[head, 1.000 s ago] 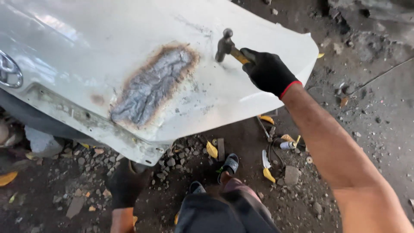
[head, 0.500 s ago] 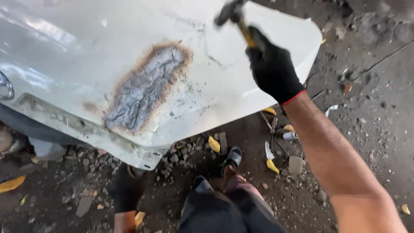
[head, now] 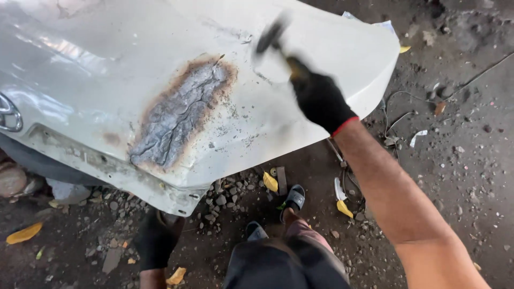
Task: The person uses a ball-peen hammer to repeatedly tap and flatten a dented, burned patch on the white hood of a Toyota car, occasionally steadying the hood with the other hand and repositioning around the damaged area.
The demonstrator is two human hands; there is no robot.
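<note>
A white car bumper panel (head: pixel 107 80) lies across the upper left, with a burnt, grey, cracked patch (head: pixel 179 112) ringed in brown near its middle. My right hand (head: pixel 321 99), in a black glove with a red cuff, grips a hammer (head: pixel 273 40) whose dark head is blurred just right of the burnt patch, above the panel. My left hand (head: pixel 155 241), also in a black glove, reaches under the panel's lower edge; its fingers are partly hidden there, so I cannot see whether it grips the panel.
The ground is dark dirt with gravel (head: pixel 225 195), yellow leaves (head: pixel 24 233) and scraps. My sandalled feet (head: pixel 292 200) and dark shorts (head: pixel 286 265) are at the bottom centre. Thin wires (head: pixel 401 115) trail on the ground to the right of the panel.
My right hand has swung the hammer leftward and down, from above the panel's right side towards the spot beside the burnt patch. The left hand stays under the edge.
</note>
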